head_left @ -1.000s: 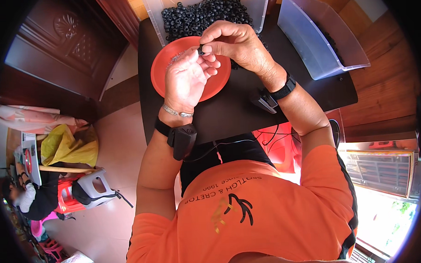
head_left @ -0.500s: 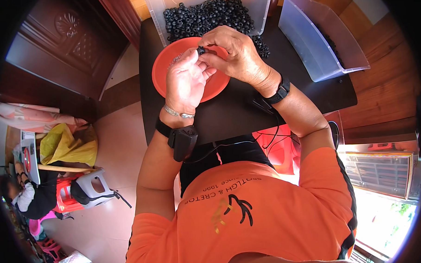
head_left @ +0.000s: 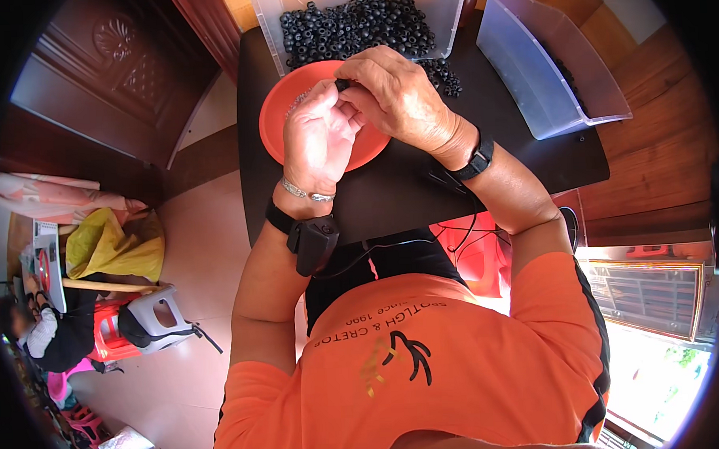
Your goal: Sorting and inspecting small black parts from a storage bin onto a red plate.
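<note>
The half-curled left hand [head_left: 321,135] and pinching right hand [head_left: 398,92] hold a small black piece [head_left: 342,84] between them. Beneath the hands sits a round orange-red plastic dish [head_left: 272,121]; beyond them, a translucent plastic bin [head_left: 268,26] of black ring-shaped pieces [head_left: 357,28].

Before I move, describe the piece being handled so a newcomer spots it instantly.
On the dark table, find the round red plate. Above it, the left hand and right hand meet at a small black piece. It's held; other black pieces lie heaped beyond.

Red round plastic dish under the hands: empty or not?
Not empty: small pale pieces show in the dish, beside the left hand.
</note>
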Motion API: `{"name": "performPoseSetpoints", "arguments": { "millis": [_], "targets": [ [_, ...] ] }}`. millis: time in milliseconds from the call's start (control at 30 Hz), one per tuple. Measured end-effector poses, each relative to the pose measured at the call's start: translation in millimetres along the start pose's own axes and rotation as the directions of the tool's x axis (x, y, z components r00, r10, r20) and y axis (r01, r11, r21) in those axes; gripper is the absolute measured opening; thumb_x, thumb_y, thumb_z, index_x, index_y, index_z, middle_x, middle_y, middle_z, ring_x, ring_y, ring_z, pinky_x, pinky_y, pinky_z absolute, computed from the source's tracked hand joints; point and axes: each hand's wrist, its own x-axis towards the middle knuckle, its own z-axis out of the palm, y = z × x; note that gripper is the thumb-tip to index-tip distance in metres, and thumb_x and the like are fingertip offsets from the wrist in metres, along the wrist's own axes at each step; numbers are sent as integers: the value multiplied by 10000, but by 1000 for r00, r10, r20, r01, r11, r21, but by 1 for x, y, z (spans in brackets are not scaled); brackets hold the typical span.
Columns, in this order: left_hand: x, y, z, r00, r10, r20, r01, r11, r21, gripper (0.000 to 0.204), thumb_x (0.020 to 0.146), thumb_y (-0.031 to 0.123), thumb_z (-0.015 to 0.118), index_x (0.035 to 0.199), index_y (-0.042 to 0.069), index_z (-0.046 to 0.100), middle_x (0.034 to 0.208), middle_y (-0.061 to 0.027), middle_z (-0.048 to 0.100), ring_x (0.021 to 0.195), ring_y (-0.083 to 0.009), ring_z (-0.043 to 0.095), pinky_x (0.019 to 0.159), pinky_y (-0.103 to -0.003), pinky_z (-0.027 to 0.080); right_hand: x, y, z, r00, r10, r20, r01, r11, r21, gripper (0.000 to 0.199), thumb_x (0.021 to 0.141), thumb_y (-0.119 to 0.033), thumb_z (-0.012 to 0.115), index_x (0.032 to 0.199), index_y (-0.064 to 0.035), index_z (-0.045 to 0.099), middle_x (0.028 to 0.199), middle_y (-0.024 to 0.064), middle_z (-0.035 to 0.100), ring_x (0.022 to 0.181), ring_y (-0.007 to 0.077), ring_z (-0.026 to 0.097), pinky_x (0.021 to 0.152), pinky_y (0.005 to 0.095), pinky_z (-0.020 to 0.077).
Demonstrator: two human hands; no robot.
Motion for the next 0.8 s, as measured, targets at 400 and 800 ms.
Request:
{"name": "performPoseSetpoints", "arguments": {
  "millis": [400,800],
  "targets": [
    [-2,4,10,998,-29,-60,36,992,119,215,920,212,470,1002,36,564,949,-79,606,878,-181,581,798,-327,448,5,13,-14,999,51,-21,-50,998,24,209,719,-61,709,904,-37,615,835,93,620,810,273,617,697,334,509],
    [-1,14,2,961,1,-277,60,975,214,220,923,243,473,942,46,567,888,-86,628,812,-210,607,753,-312,441,11,52,-132,774,388,-501,-612,663,-432,151,733,-72,646,871,-12,642,849,145,617,814,339,592,752,384,481]
  ]
}}
